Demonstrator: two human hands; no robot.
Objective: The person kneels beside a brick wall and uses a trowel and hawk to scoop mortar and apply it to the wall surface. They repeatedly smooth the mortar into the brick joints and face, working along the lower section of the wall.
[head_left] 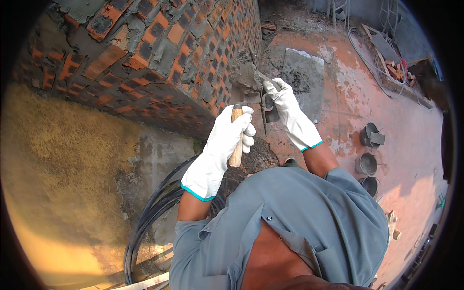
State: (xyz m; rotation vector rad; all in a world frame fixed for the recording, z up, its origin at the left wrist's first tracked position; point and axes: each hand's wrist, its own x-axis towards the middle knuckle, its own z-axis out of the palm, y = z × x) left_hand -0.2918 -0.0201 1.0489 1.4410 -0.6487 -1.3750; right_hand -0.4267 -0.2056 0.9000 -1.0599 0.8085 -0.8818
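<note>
My left hand (215,140), in a white glove with a teal cuff, is closed round the pale wooden handle (236,140) of a trowel. The handle stands near upright in the picture; its blade cannot be made out against the grey mortar beyond. To its right, my right hand (290,108), gloved alike, is closed on a dark float (264,116) seen nearly edge-on. A dark grip part shows beneath that hand. Wet mortar (245,77) lies against the float's left side, close to the brick wall (188,53). A thin grey blade-like edge (268,80) shows by my right fingers.
The wall's rough, mortar-smeared end juts in from the left. Black hoses (150,212) lie coiled at lower left beside yellowish ground (72,159). Several buckets (366,164) stand at right. Grey mortar (302,82) covers a floor patch; broken bricks (396,71) lie far right.
</note>
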